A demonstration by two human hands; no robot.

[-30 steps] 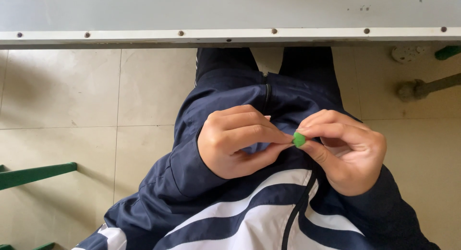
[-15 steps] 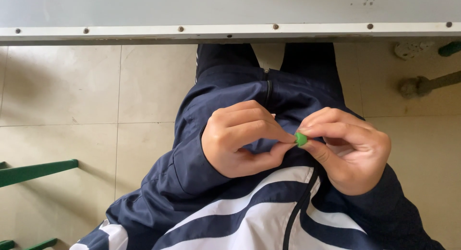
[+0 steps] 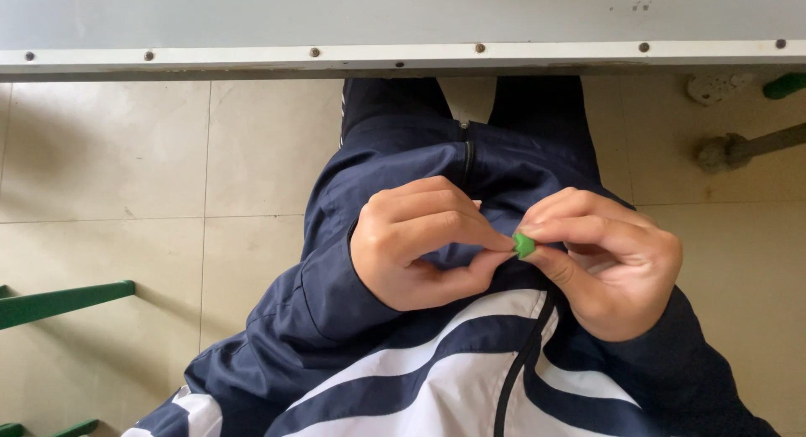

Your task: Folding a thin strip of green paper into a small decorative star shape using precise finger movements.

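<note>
Tiled floor point(image 3: 109, 151) below; pale table point(image 3: 403, 17) edge with a row of screws across the top. Seated person in navy-and-white zip jacket point(image 3: 437, 378). Left hand point(image 3: 420, 244) and right hand point(image 3: 609, 265) meet at the lap, fingers of both pinched on a small green piece point(image 3: 524, 245) held between the fingertips. Piece looks partly folded or shaped; how much working remains can't be judged.

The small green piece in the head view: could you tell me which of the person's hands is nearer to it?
Right. The right hand pinches the small green piece at its fingertips; the left hand meets it from the other side, fingertips just touching.
</note>
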